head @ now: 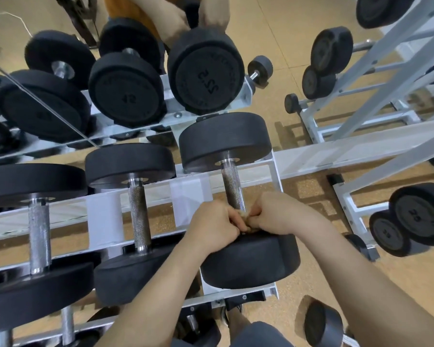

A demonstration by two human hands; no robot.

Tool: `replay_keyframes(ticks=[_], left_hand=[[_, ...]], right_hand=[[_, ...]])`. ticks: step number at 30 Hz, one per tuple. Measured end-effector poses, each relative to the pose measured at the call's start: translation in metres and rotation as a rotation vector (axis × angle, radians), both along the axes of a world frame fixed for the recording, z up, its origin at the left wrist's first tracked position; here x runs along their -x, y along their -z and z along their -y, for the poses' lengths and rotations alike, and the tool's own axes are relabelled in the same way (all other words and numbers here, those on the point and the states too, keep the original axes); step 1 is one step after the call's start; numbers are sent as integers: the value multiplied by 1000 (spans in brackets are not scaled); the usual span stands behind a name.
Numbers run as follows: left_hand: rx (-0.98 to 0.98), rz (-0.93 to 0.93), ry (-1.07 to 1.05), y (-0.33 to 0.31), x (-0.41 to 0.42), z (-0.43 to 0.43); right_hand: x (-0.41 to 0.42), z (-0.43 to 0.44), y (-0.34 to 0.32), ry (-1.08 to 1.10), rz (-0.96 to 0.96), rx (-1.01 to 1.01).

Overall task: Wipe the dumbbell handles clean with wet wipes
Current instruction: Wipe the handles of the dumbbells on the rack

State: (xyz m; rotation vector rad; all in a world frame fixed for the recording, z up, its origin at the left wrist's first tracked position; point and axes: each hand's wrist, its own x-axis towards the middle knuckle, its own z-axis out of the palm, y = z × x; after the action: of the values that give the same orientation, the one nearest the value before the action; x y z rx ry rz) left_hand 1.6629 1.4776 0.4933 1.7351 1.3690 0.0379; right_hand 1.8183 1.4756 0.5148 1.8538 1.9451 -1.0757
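A black dumbbell [226, 139] lies at the right end of the white rack's top tier. Its knurled steel handle [232, 186] runs toward me. At the near end of that handle, both hands meet around a small, soiled brownish wipe [247, 220]. My left hand [211, 226] grips the wipe and handle from the left. My right hand [278, 214] pinches the same wipe from the right. Most of the wipe is hidden by my fingers. The dumbbell's near weight [251, 261] sits just below my hands.
Two more dumbbells [138, 204] [39, 231] lie to the left on the white rack [273, 171]. A mirror behind reflects the weights and my arms. Another white rack [361, 116] with smaller dumbbells stands at right. A loose dumbbell [322, 324] rests on the cork floor.
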Motion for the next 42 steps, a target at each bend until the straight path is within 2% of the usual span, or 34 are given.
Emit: replay_keyframes(ticks=[3, 6, 8, 10, 12, 16, 20, 24, 27, 30, 34, 36, 40, 42], left_hand=[[137, 83, -18, -4, 7, -3], [273, 244, -190, -2, 18, 5], [240, 294, -321, 4, 26, 22], [138, 297, -432, 11, 28, 37], [56, 258, -484, 9, 25, 46], [-4, 209, -395, -8, 10, 52], [-75, 37, -254, -13, 0, 51], [-31, -4, -286, -12, 2, 51], [-151, 48, -340, -15, 2, 59], [-201, 126, -471, -12, -4, 76], [-415, 30, -545, -1, -16, 92], [-446, 53, -623, 3, -17, 93], [-415, 121, -779, 6, -19, 97], [-419, 118, -787, 5, -20, 98]], right_hand=[[-13, -4, -4, -61, -90, 27], [-7, 6, 1, 15, -377, -11], [1, 9, 5, 47, -507, -21], [4, 6, 8, 26, -465, 20], [0, 4, 5, -32, -328, 71], [-32, 3, -7, -31, -126, 88], [-16, 5, -16, -75, -225, 138], [9, 8, -8, -207, -243, 24], [-5, 11, 2, -22, -361, -18], [-7, 5, 6, 65, -368, -161], [-1, 1, 19, 301, -480, -321], [-5, 7, 26, 338, -445, -288], [-9, 10, 17, 190, -320, -50], [-6, 6, 18, 154, -319, -58]])
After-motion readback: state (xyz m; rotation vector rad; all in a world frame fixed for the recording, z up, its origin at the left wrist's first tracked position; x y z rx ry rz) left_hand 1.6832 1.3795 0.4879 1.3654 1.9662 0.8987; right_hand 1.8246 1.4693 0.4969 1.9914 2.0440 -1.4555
